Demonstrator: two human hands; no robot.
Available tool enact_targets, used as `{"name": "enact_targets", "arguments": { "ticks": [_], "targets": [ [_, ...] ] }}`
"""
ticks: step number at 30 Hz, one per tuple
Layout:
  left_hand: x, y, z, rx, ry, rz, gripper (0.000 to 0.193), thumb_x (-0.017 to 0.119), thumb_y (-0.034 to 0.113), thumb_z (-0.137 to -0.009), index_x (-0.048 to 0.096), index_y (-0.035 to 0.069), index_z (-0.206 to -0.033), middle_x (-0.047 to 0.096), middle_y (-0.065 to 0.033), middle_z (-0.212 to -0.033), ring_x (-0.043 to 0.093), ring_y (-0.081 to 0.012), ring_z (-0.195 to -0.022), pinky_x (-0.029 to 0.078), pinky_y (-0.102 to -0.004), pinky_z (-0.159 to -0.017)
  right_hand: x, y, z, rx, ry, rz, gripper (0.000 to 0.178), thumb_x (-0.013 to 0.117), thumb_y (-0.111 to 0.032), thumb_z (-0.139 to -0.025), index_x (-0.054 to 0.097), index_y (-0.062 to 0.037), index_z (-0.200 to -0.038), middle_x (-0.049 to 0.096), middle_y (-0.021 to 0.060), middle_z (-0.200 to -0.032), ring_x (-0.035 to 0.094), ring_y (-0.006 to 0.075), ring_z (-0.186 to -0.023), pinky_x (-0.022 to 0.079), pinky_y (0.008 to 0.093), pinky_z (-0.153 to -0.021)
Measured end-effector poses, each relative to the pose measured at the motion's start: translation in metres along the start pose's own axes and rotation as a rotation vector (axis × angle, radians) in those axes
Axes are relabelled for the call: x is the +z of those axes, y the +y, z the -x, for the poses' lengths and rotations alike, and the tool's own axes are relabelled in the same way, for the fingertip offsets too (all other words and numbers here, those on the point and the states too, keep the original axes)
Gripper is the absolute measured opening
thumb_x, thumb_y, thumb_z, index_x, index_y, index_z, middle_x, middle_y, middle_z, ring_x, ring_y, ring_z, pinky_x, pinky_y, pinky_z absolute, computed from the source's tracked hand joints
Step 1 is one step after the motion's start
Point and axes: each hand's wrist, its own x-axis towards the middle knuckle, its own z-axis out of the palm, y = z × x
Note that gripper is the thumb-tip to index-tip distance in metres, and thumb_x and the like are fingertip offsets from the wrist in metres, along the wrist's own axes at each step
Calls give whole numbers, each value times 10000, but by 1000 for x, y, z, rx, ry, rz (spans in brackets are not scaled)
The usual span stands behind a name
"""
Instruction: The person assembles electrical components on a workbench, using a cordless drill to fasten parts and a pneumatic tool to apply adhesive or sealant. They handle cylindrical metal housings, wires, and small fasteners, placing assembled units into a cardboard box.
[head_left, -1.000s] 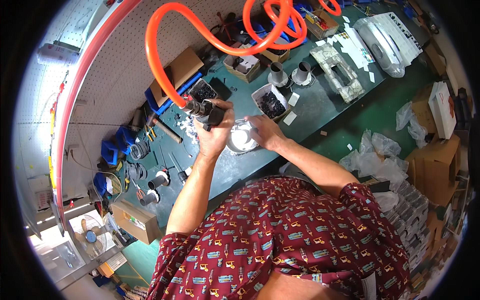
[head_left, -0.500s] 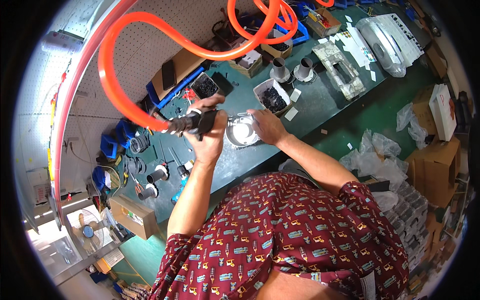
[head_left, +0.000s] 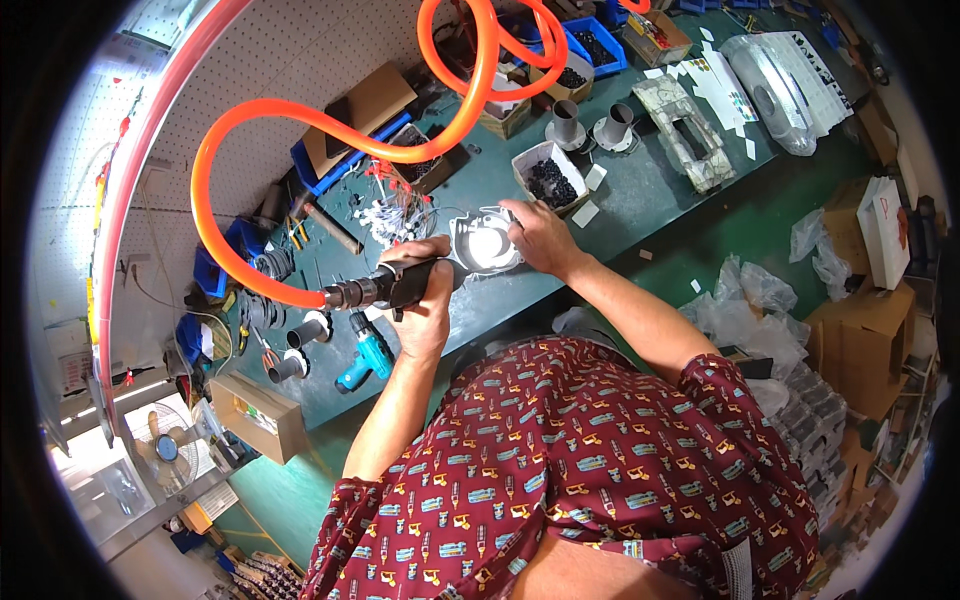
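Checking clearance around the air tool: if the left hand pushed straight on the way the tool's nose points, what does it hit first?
Most likely the round silver housing that the right hand steadies on the green bench. The left hand grips the black air tool with its nose at the housing's rim; depth is unclear, so contact can't be confirmed.

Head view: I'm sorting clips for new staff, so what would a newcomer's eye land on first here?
First the bright orange hose, looping over the green workbench and running into the dark air tool gripped in the left hand. Next, the pale round part at the bench's near edge, steadied by the right hand. A teal cordless drill lies just left of the left wrist.
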Motion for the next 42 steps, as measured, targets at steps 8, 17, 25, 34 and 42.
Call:
{"name": "enact_targets", "arguments": {
  "ticks": [8,17,25,34,42],
  "targets": [
    [-5,0,6,24,-45,-87,371,649,-118,-840,520,53,-1143,679,-137,-1044,671,-237,-1028,513,-428,-992,-1,-3,-2,8,-5,11,314,573,-30,-866,676,101,-1132,687,214,-1090,693,379,-1001,545,476,-930],
    [-2,0,10,13,-8,23,383,670,-86,-861,503,72,-1166,661,-135,-1075,650,-249,-1062,483,-465,-1041,0,-2,-2,-42,8,62,286,585,-19,-855,691,102,-1092,692,203,-1091,703,364,-982,548,469,-919],
    [0,0,10,24,-76,-78,352,680,-81,-850,529,60,-1136,687,-150,-1096,667,-250,-1035,510,-437,-1002,9,4,0,16,12,-23,335,579,-61,-879,649,63,-1183,691,210,-1066,676,386,-984,523,481,-929],
    [9,-14,6,37,-226,-176,249,679,-100,-807,582,42,-987,705,-132,-1014,681,-212,-980,528,-400,-952,26,12,4,49,105,-58,319,609,-123,-883,653,-33,-1186,710,186,-998,662,381,-923,518,472,-885],
    [13,-16,4,76,-281,-247,197,683,-73,-810,571,51,-913,695,-100,-915,696,-221,-941,524,-482,-1055,20,8,1,105,71,-118,294,621,-111,-875,654,-17,-1151,706,164,-958,661,364,-895,523,464,-864]
  ]
}}
